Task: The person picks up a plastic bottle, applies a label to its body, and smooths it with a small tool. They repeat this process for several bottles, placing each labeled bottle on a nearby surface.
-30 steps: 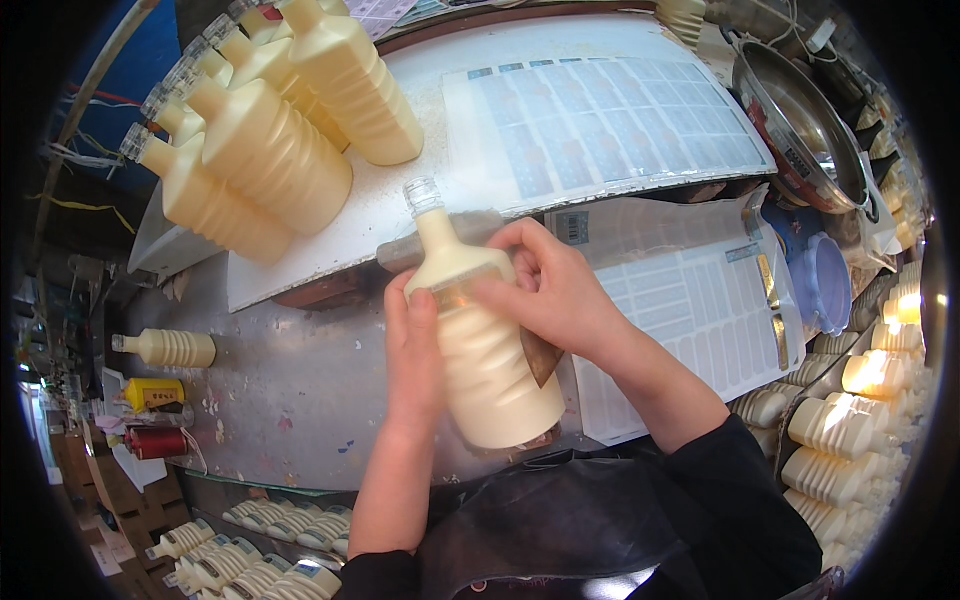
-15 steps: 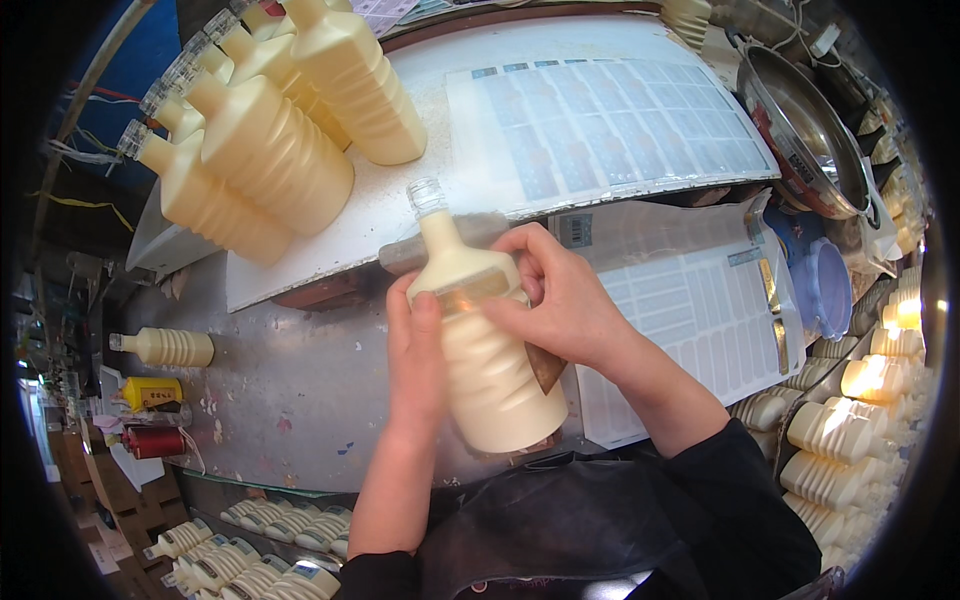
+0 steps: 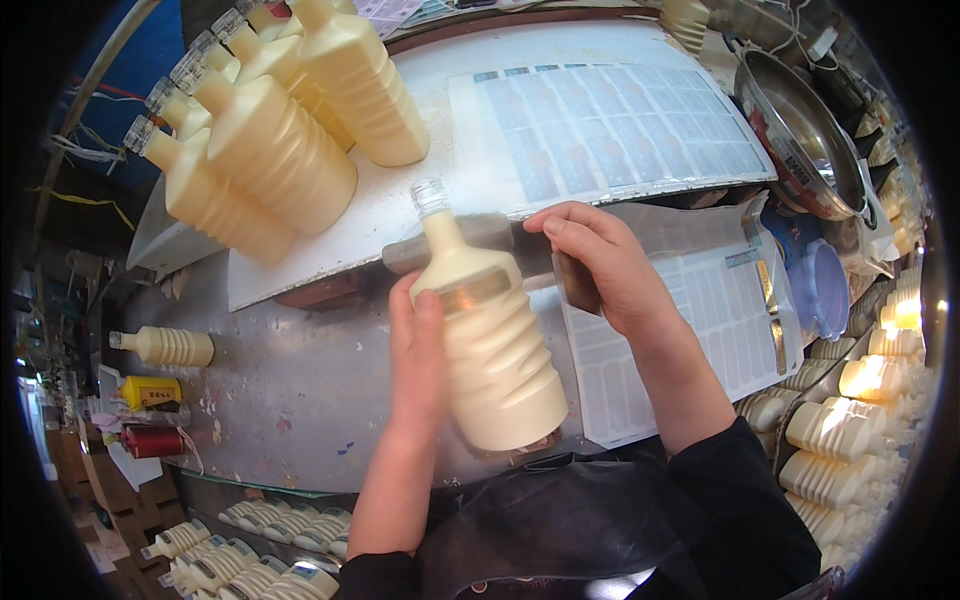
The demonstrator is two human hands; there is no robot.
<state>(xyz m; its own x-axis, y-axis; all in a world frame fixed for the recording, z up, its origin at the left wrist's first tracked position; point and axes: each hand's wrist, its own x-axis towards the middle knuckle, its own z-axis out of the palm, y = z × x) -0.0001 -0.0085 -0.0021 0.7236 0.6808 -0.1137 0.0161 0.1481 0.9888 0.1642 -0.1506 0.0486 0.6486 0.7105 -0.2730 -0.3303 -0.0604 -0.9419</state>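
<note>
A cream bottle (image 3: 500, 370) with a rippled body and a clear threaded neck lies tilted in front of me, neck pointing away. A shiny gold strip label (image 3: 475, 291) crosses it below the shoulder. My left hand (image 3: 415, 335) is closed on the bottle's left side, thumb beside the strip. To the right of the bottle, and apart from it, is my right hand (image 3: 605, 262). Its curled fingers hold a flat, shiny brown piece (image 3: 577, 284), whose exact kind I cannot make out. Behind the bottle's shoulder lies a grey padded roll (image 3: 405, 254).
Several cream bottles (image 3: 280, 150) stand at the back left on a white board (image 3: 430, 190). Label sheets (image 3: 620, 125) lie on the board, more (image 3: 660, 350) at right. A small bottle (image 3: 175, 346) lies left. A steel pan (image 3: 805, 125) and purple basin (image 3: 825, 290) stand right.
My right hand has moved off the bottle, up and to the right, taking the flat brown piece with it. The gold strip is now uncovered. My left hand keeps its hold.
</note>
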